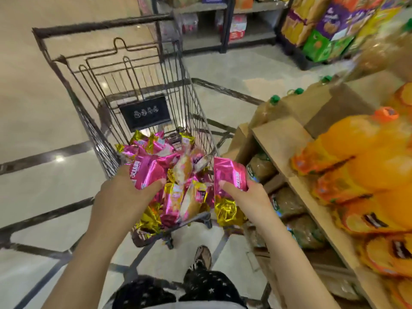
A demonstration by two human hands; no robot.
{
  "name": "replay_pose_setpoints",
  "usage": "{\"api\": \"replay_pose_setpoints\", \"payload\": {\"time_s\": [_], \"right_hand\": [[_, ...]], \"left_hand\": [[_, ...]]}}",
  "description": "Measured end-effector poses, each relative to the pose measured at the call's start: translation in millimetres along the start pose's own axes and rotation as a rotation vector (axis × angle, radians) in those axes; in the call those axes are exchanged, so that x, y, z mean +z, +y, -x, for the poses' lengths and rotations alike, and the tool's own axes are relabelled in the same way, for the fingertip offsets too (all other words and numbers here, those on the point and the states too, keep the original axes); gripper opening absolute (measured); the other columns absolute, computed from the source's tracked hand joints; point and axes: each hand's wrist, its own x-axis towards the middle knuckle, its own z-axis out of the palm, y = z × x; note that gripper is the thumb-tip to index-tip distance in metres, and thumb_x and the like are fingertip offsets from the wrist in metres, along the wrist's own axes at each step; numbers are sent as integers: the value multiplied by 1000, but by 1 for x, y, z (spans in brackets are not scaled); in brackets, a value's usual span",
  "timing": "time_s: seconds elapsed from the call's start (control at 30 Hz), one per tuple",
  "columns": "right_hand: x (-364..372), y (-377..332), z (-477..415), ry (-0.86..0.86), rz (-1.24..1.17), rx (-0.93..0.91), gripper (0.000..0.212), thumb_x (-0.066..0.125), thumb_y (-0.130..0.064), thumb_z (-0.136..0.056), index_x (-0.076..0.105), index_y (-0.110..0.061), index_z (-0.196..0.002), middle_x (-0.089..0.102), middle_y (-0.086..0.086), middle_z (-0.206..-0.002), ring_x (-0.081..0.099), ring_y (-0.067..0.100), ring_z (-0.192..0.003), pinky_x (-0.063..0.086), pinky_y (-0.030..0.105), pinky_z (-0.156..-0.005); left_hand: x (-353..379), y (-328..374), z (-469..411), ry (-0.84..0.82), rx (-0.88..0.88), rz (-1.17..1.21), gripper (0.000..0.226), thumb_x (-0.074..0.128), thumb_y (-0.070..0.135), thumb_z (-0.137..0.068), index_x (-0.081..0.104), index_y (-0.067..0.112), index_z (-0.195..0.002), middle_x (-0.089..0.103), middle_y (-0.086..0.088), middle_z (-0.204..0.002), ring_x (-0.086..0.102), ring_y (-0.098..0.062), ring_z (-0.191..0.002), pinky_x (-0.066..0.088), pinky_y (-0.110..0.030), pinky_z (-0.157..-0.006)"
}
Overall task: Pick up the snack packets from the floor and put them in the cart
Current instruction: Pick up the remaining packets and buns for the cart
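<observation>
Packets in both hands, and we're right at the drop! The left hand grips a pink packet, thumb curled over its front, and holds it just above the near left corner of the cart. The right hand pinches a second pink packet by its near end. This one sits at the cart's right edge, close to the wooden shelf with its orange bottles, and whether it's fully over the basket is hard to tell. Inside the cart, a pile of pink and gold packets already fills the near end.

So this looks like the placing step, with pickup done for this pair. Next, the left hand only needs to loosen its fingers and let go. The right hand should slide left, clear of the wire rim, before it releases, or that packet could slip down the outside onto the floor.
</observation>
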Motion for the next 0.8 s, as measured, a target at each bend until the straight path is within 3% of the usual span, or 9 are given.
{"api": "replay_pose_setpoints", "payload": {"time_s": [0.1, 0.2, 0.3, 0.47, 0.6, 0.7, 0.8], "right_hand": [[12, -20, -28, -86, -91, 10, 22, 74, -39, -82, 73, -23, -96, 74, 0, -91, 68, 16, -85, 54, 30, -77], [30, -30, -45, -161, -87, 52, 16, 75, -38, -82, 72, -24, -91, 75, 3, -94, 71, 22, -90, 56, 43, -89], [49, -37, -59, -125, -66, 72, 13, 77, -36, -80, 69, -26, -80, 75, 6, -90, 71, 24, -87, 56, 46, -89], [83, -54, -64, -17, -101, 125, 15, 78, -35, -80, 69, -23, -78, 74, 12, -90, 70, 31, -87, 55, 47, -86], [116, -61, -67, 21, -52, 162, 17, 76, -41, -80, 68, -26, -83, 74, 3, -85, 69, 20, -80, 56, 43, -84], [142, -58, -68, 47, -37, 245, 51, 72, -52, -81, 62, -11, -110, 69, 7, -96, 62, 16, -78, 48, 31, -69], [160, -52, -59, 79, -43, 357, 78, 70, -61, -77, 48, -8, -130, 67, 9, -110, 61, 19, -95, 47, 34, -80]], "left_hand": [[-1, -5, -19, 0, -58, -1, 44, 73, 53, -77, 57, 22, -103, 61, 4, -81, 60, -28, -82, 49, -36, -70], [-2, -9, -38, -5, -90, 17, 44, 74, 53, -77, 56, 22, -102, 58, 10, -76, 58, -22, -75, 49, -34, -68], [-5, -16, -66, -41, -76, 1, 46, 74, 53, -76, 56, 22, -104, 57, 12, -75, 54, -13, -68, 45, -29, -62], [-23, -25, -117, -83, -18, -50, 70, 71, 62, -74, 54, 17, -125, 65, -1, -82, 63, -24, -76, 56, -42, -70], [-39, -32, -152, -170, 90, -79, 59, 72, 57, -77, 53, 20, -118, 65, 1, -82, 62, -21, -74, 55, -41, -71], [-44, -43, -179, -340, 178, -144, 76, 67, 59, -80, 43, 18, -139, 69, -7, -102, 64, -25, -91, 53, -41, -81], [-45, -52, -204, -446, 235, -194, 87, 62, 63, -81, 34, 15, -148, 63, -14, -127, 59, -32, -115, 49, -43, -93]]}}
